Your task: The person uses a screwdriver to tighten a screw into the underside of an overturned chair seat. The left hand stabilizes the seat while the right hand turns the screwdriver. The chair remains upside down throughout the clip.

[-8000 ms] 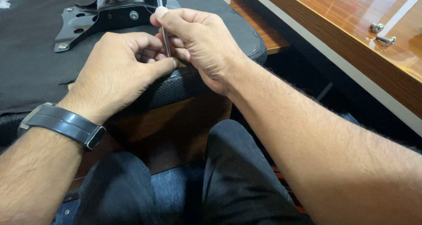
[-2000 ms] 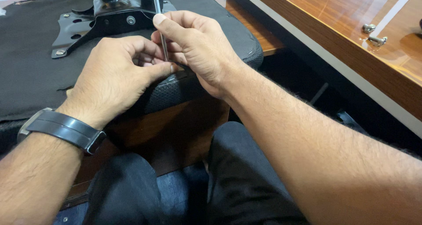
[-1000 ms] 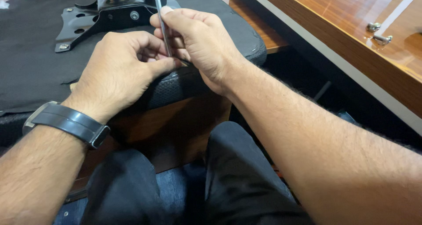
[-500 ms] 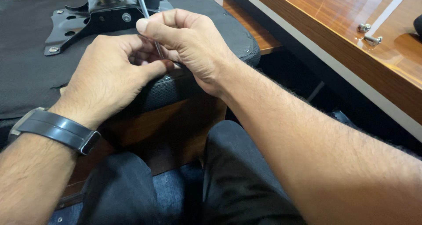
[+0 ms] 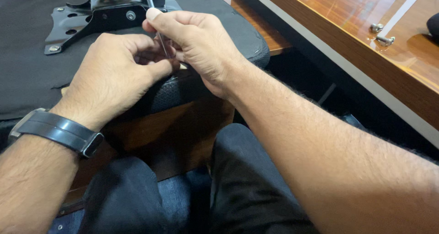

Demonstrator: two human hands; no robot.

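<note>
A: In the foreground, what is visible?

B: The person's knees in dark trousers, and two forearms reaching forward. The left wrist carries a black watch (image 5: 57,131).

A: State of the left hand (image 5: 116,78)?

B: Fingers curled in, thumb tip pressed toward the shaft. What they pinch is hidden; I cannot tell whether they grip a part or only steady the tool. The hand rests on the near edge of the seat (image 5: 27,74), a black fabric pad lying underside up.

A: And the right hand (image 5: 196,46)?

B: Clenched around the screwdriver (image 5: 157,26). Thumb and forefinger pinch the thin metal shaft, which stands nearly upright between the two hands.

A: What has changed in the last second?

B: The grip has slid higher: the thumb now sits closer to the handle, which is cut off at the top edge. The hands remain on the same spot on the seat edge. Judgement: the fastener is being turned, with re-gripping between turns.

A: Beyond the hands?

B: A black metal plate (image 5: 87,23) is fixed to the seat. Far right, two loose screws (image 5: 382,33) lie on the wooden table (image 5: 329,14).
</note>
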